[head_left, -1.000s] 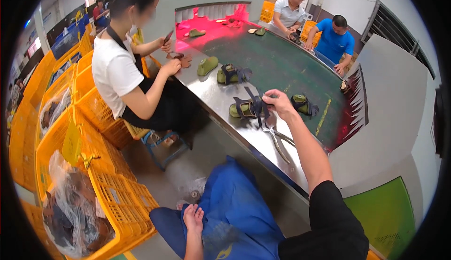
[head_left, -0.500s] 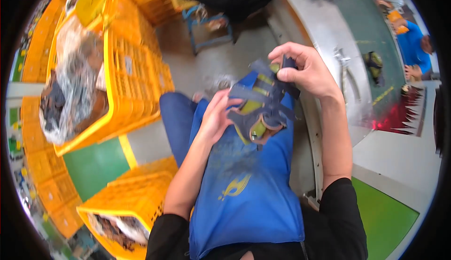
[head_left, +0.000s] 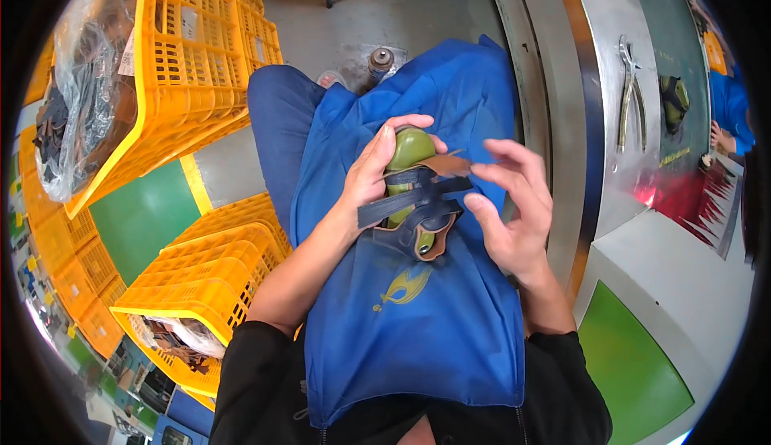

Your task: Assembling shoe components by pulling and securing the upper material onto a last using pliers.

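A green shoe last [head_left: 412, 149] lies over my blue apron with a dark leather sandal upper [head_left: 423, 213] draped on it. My left hand [head_left: 376, 161] is closed around the last near its rounded end. One dark strap [head_left: 384, 206] sticks out across my left wrist. A brown strap end [head_left: 448, 165] stands up off the last. Just to its right, my right hand [head_left: 518, 208] has its thumb and fingers spread, slightly blurred. The fingertips are close to the strap; contact cannot be made out.
To the right, metal lasting pincers [head_left: 630, 95] lie on the bench, and another green last [head_left: 675, 101] rests on the dark green strip. Yellow crates [head_left: 189, 51] holding bagged leather pieces stand at my left. A dark bottle [head_left: 381, 61] is on the floor. A person in blue [head_left: 729, 106] sits beyond.
The last has come down and nearer my body, its green rounded end now showing. My right hand has moved down from the straps, fingers spreading. My head view has shifted.
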The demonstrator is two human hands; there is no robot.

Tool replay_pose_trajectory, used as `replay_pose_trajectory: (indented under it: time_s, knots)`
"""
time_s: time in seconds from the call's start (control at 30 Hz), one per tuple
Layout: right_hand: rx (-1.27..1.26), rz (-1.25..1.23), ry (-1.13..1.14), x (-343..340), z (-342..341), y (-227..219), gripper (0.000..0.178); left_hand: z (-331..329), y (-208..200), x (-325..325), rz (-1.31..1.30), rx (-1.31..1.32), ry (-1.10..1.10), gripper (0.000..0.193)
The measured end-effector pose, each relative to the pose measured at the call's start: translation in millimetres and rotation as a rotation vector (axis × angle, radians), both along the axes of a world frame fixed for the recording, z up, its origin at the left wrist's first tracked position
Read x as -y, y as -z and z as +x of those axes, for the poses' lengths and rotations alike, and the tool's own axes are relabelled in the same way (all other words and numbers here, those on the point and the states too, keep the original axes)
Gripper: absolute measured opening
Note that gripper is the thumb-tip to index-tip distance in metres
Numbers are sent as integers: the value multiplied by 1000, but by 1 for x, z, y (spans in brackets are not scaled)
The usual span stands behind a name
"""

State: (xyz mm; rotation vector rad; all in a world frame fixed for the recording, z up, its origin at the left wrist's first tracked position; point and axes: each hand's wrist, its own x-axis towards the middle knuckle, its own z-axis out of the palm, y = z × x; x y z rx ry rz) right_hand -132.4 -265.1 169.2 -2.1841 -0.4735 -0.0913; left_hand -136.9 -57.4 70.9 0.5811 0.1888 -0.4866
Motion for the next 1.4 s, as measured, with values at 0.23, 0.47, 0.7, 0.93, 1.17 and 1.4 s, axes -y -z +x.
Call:
replay_pose_trajectory:
  time_s: [0.23,0.47,0.7,0.93,1.17,1.4]
  knots:
    - [-235,78,-89,4,-11,8,26,-4,6,4,-62,-110,-54,59]
    - [-374,161,-143,-8,-5,21,19,2,14,-2,-59,-97,-59,58]
    - [-179,169,-153,-13,0,15,6,1,8,4,-302,-79,-37,85]
    - [-469,230,-227,-6,-20,24,19,-14,22,-2,226,-257,-55,57]
    - [-493,222,-230,-3,-17,26,21,-6,13,2,203,-92,68,32]
    - [-177,44,-405,-1,-15,30,35,-7,3,6,362,-37,-30,26]
